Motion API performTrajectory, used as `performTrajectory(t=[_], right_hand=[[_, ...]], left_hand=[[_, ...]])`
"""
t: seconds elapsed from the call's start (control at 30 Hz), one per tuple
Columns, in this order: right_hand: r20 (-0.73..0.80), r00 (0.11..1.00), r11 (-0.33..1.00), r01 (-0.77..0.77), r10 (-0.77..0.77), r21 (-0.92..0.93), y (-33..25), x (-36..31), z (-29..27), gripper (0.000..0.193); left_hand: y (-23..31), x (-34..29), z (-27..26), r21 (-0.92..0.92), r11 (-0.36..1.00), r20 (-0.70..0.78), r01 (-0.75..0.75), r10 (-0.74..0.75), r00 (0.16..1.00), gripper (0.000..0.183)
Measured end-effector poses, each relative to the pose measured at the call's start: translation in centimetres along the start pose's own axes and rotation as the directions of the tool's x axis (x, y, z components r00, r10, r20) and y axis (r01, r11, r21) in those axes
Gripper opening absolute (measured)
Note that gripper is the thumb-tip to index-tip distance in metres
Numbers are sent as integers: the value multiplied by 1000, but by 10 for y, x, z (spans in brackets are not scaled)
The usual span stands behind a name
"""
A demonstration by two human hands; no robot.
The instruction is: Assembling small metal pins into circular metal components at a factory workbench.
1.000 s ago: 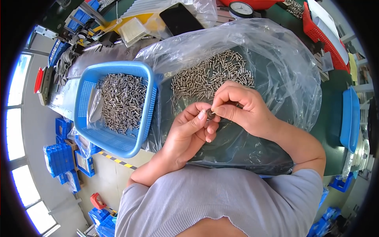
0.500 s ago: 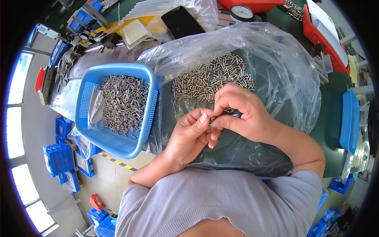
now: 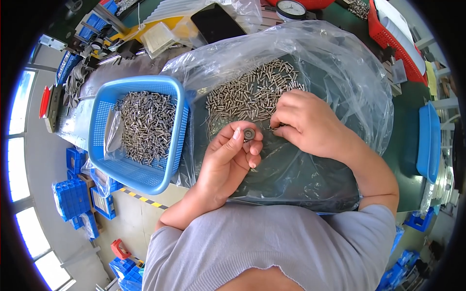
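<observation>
The left hand (image 3: 225,157) is pinching a round part (image 3: 249,134) nearer the body than the pins (image 3: 247,89) — the right hand (image 3: 310,123) is nipping something tiny alongside, plastic (image 3: 301,177) spreading rightward — a basket (image 3: 170,180) edging the left.

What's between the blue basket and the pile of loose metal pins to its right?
In the head view, a strip of wrinkled clear plastic lies between the blue basket and the pile of metal pins.

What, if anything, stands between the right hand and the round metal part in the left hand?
Nothing visible: an open gap separates the right hand from the round metal part, whose face shows uncovered in the left hand.
</observation>
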State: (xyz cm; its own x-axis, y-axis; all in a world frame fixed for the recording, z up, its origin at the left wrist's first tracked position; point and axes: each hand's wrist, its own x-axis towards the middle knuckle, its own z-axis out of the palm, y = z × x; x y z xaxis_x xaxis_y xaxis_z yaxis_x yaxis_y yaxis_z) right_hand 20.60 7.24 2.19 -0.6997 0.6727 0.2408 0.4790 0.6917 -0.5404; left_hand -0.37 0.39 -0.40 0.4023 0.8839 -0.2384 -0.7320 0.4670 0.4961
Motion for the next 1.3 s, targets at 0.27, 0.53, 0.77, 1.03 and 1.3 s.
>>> performTrajectory(t=[0.27, 0.53, 0.77, 1.03, 1.3], right_hand=[[-15, 997, 989, 74, -77, -129, -1, -1, 7, 15], [-3, 989, 960, 143, -148, -241, -3, 2, 10, 10], [-20, 984, 964, 168, -176, -206, -4, 3, 11, 7], [25, 997, 909, -78, 75, 409, -13, 3, -3, 10], [80, 990, 802, -139, 113, 582, -21, 3, 3, 10]], left_hand=[[0, 0, 0, -10, 1000, 6, 9, -9, 1000, 23], [0, -3, 2, 10, 1000, -3, 22, -22, 1000, 25], [0, -3, 3, 12, 1000, -20, 27, -26, 999, 22], [2, -4, 2, 28, 998, -10, 64, -64, 998, 20], [2, -5, 8, 74, 991, -53, 107, -104, 993, 18]])
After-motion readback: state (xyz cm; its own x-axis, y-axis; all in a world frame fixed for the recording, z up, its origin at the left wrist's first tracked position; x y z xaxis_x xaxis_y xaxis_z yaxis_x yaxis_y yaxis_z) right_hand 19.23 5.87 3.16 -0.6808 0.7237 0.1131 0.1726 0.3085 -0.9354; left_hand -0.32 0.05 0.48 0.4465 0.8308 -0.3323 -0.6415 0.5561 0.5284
